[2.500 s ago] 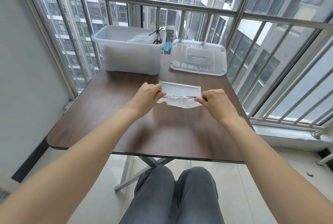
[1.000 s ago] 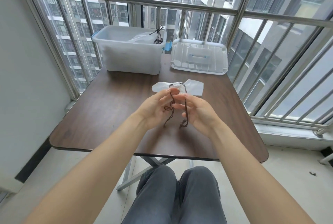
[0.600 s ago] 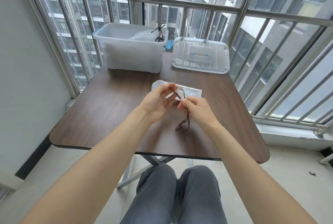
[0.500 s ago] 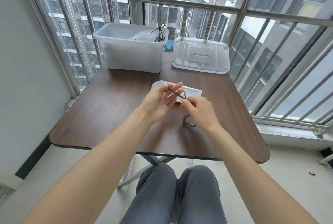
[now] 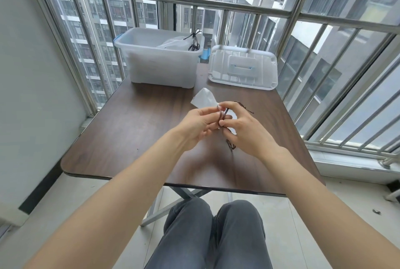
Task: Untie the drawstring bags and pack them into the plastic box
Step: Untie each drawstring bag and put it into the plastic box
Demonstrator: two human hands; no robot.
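White drawstring bag held above mid-table, tilted. Left hand and right hand both pinch its dark drawstring at the neck. Plastic box, bags inside, and its lid sit on the wooden table beyond.

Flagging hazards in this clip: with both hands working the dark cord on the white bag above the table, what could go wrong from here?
1. The left hand and right hand both pinch the dark cord close together; pulling could tighten the knot rather than free it.
2. The white bag hangs from the cord alone and might slip down onto the table.
3. A cord already drapes over the plastic box rim and may snag the next bag.
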